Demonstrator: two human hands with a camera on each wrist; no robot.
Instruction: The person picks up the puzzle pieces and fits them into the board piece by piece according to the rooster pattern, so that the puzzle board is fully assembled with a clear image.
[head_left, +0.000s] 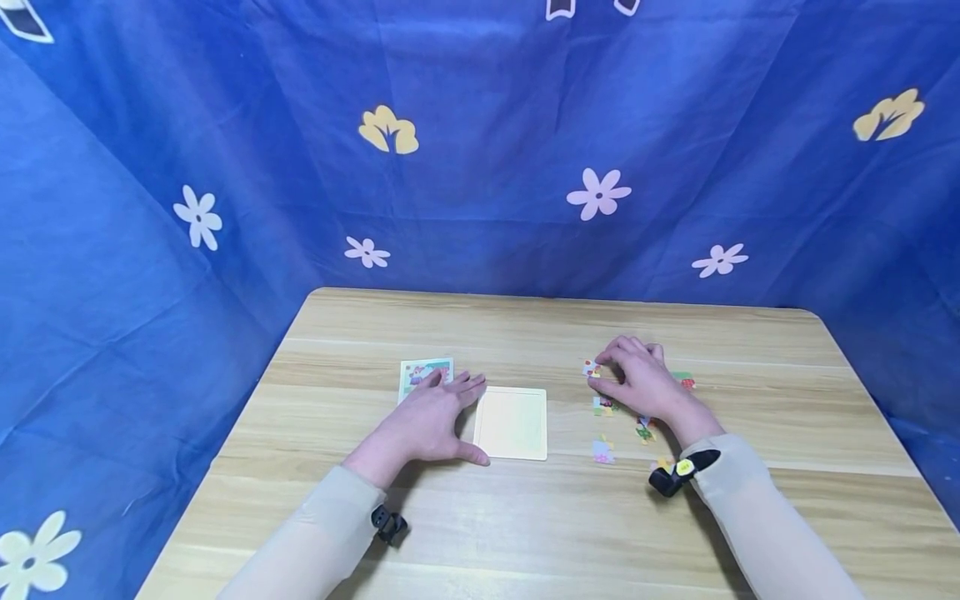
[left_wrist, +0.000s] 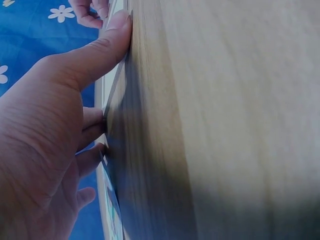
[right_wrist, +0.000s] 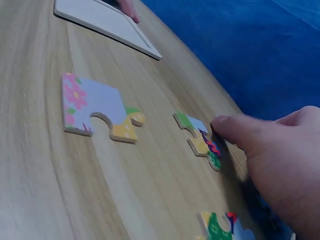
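Note:
My left hand lies with spread fingers along the left edge of a pale square puzzle tray, its thumb on the near left corner. Under those fingers is part of a picture card. To the right of the tray, my right hand pinches a jigsaw piece between thumb and forefinger, low over the table. In the right wrist view that piece is hidden, and the thumb shows close to another jigsaw piece.
A corner jigsaw piece with pink flowers lies nearer the front. Several more pieces, such as a green one, lie under and beside my right forearm. A blue flowered curtain hangs behind the wooden table.

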